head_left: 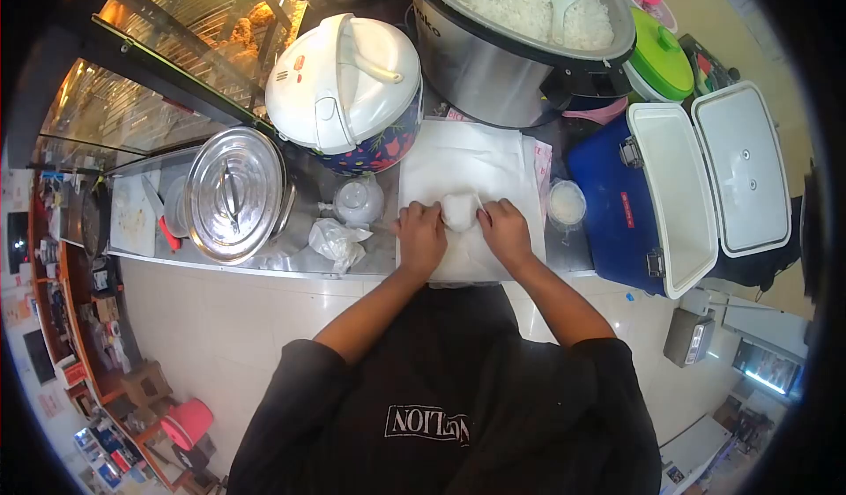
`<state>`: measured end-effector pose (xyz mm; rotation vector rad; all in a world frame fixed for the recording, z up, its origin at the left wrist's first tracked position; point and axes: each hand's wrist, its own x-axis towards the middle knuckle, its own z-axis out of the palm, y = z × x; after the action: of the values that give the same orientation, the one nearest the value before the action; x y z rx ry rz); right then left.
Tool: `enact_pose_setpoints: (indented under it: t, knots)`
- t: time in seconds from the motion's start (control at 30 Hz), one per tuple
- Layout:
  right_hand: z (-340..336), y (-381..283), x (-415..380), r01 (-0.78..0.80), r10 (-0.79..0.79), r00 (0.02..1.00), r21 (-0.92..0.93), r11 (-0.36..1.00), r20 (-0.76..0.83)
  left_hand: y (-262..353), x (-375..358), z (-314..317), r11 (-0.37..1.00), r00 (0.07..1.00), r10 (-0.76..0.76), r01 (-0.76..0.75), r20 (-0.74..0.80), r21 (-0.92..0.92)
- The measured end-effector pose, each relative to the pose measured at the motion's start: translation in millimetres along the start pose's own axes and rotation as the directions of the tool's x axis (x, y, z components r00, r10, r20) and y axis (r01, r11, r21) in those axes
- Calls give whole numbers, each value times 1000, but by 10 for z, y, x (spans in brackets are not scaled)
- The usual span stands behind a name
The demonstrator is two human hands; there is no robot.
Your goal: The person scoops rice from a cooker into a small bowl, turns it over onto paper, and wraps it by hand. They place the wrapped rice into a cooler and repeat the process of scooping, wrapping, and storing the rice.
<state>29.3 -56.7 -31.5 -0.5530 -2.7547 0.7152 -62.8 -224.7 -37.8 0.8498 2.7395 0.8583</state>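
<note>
A rounded white mound [458,212], which looks like rice, lies on white paper sheets [463,156] at the counter's front edge. To its left, my left hand [421,235] has its fingers bent together at the mound's side and on the paper. On the other side, my right hand [505,231] pinches what looks like a raised edge of the paper beside the mound. What the left fingertips hold, if anything, is too small to make out. A small white bowl [359,202] and a crumpled white plastic bag [337,243] are left of the paper.
Behind the paper stand a white rice cooker [344,81] and a large pot of rice [520,11]. A lidded steel pot [233,195] is on the left, near a red-handled knife [161,213]. At right are a small covered cup [567,204] and an open blue cooler [612,195].
</note>
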Motion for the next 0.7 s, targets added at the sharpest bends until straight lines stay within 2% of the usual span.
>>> enact_pose_setpoints:
  t: [0.1,0.23,0.3,0.4,0.5,0.53,0.57,0.6,0.7]
  knots:
    - [60,19,-108,128,-125,989,25,991,-79,-113,-177,-36,961,958,274,-270,-88,59]
    - [93,-128,-274,190,-192,973,-31,981,-126,-58,-159,-124,955,963,262,-268,62,128]
    - [46,-215,-279,116,-116,991,-10,993,-59,-17,-33,-122,949,967,221,-243,126,202]
    - [-63,-341,-153,-35,35,993,-6,999,112,26,218,-175,964,959,164,-206,232,169]
    - [0,-330,139,-229,214,953,45,972,215,-109,658,-9,984,900,-43,112,434,-136]
    - [29,-338,198,-295,270,933,72,953,238,-32,793,-130,894,821,-195,374,537,-246]
    - [32,-383,223,-298,278,932,51,953,233,111,920,-348,727,696,-307,612,650,-312]
    - [37,-435,244,-300,285,930,29,954,231,201,978,-471,497,535,-368,804,760,-325]
    - [63,-572,189,-213,212,967,-13,977,143,-7,985,-178,167,442,-379,897,813,-409]
